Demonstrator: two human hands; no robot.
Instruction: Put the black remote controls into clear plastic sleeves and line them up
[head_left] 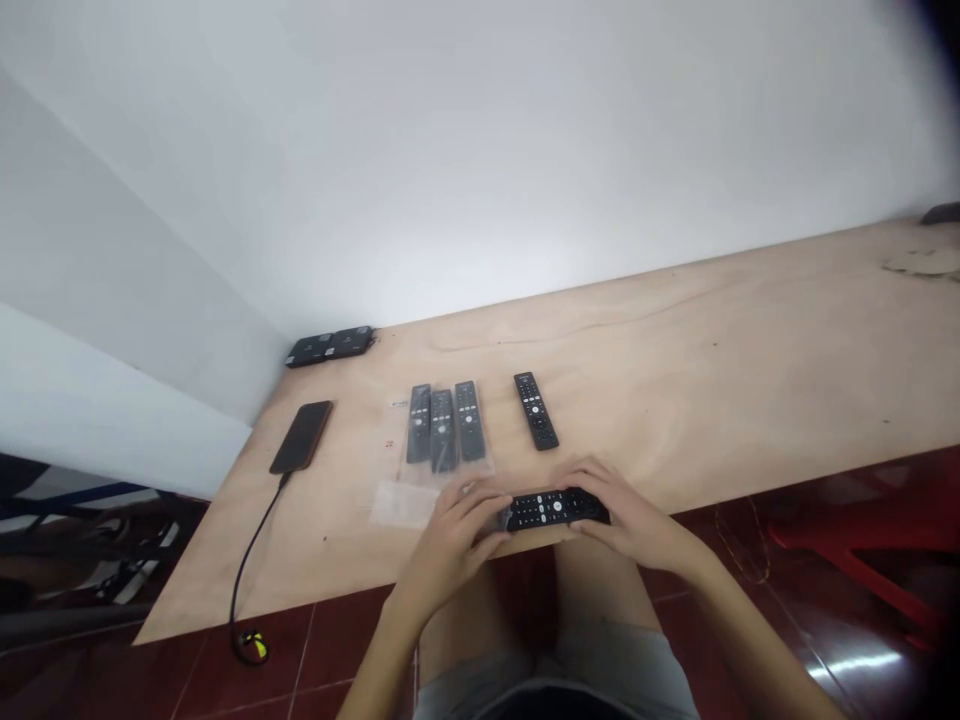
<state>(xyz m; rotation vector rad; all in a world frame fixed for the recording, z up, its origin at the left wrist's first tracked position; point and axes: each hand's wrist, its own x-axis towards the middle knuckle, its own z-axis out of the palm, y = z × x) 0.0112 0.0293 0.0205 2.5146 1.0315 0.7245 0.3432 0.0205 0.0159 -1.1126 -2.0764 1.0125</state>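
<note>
While bagged remotes [443, 432] lie on tbl [660, 390], L hand [463, 520] & R hand [616, 515] clamped on blk remote [551, 508].

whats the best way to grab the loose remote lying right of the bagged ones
Probably across its middle, pinching both long edges, coming from above and the right. The loose remote lies flat, buttons up, long and narrow, its near end angled slightly right. The bagged remotes lie to its left, so a right-side approach should avoid their plastic.
</note>
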